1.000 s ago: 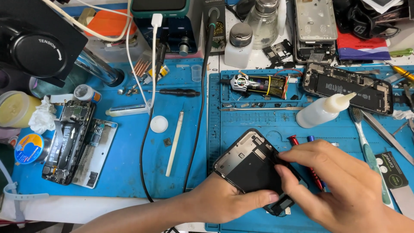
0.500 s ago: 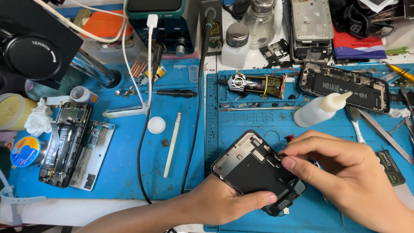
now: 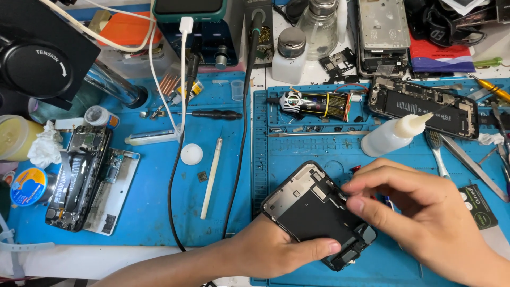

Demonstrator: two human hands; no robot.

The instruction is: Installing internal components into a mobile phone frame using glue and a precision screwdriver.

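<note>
fingers [image 3: 355, 187] of the right hand [image 3: 425, 223] are pinched narrow on the upper right edge of the phone screen panel [image 3: 317, 213], perhaps gripping a small part there, though it is too small to tell; the left hand [image 3: 271, 250] holds the panel from below, thumb pressed along its lower edge, keeping it tilted face-down just above the blue mat [image 3: 297, 154] on the worktop; a white squeeze bottle [image 3: 390, 135] lies just beyond the right hand, an opened phone [image 3: 422, 106] behind it, and a white spudger [image 3: 211, 178] rests to the left
</note>
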